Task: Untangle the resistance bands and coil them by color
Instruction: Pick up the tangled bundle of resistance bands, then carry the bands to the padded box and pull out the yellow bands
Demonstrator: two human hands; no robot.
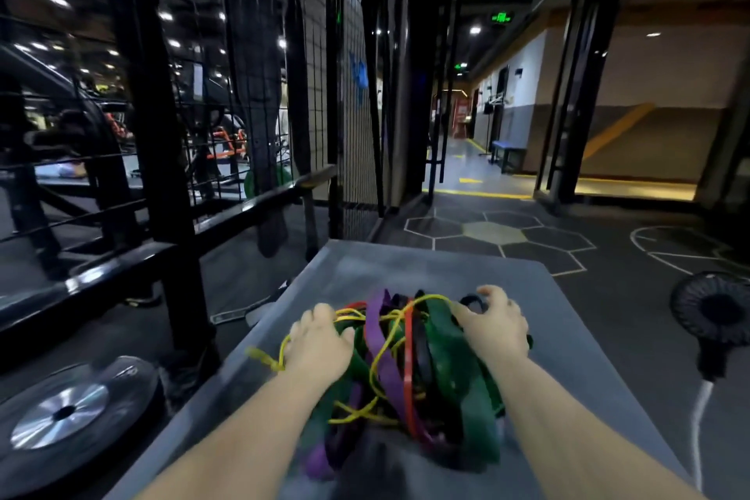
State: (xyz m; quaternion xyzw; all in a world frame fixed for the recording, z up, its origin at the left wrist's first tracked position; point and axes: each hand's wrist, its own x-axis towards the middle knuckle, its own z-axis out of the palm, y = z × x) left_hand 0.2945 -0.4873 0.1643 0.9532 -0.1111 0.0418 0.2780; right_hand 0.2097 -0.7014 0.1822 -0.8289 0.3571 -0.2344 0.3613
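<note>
The only writing in the room is on a green lit sign (502, 17) hanging from the ceiling down the corridor, and from here its characters are too blurred to read. A second, smaller green sign (459, 66) glows farther along, equally illegible. The bands carry no print I can make out.

The resistance bands (430, 390) lie in one knotted heap on the near half of a grey tabletop (406, 268), between the person's two bare forearms. A thin yellow band (381, 353) loops over the top of the heap and trails out at its left edge. A flat purple band (377, 321) and a narrow red band (409, 378) cross the middle, a wide green band (446, 353) fills the right side, and a black band (470, 300) sticks up as a small loop at the far right corner.

The left hand (320, 341) sits on the left edge of the heap, knuckles up, its fingers curled down into the bands and gripping them, with the yellow strand coming out from under it. The right hand (493, 323) holds the far right edge, its fingers curled over the black loop and the thumb lying on the green band.

A weight plate (61, 414) lies on the floor to the left, beside a black steel frame (162, 175). A round black fan (712, 311) stands on the floor to the right. Hexagon markings (495, 233) cover the floor beyond the tabletop.
</note>
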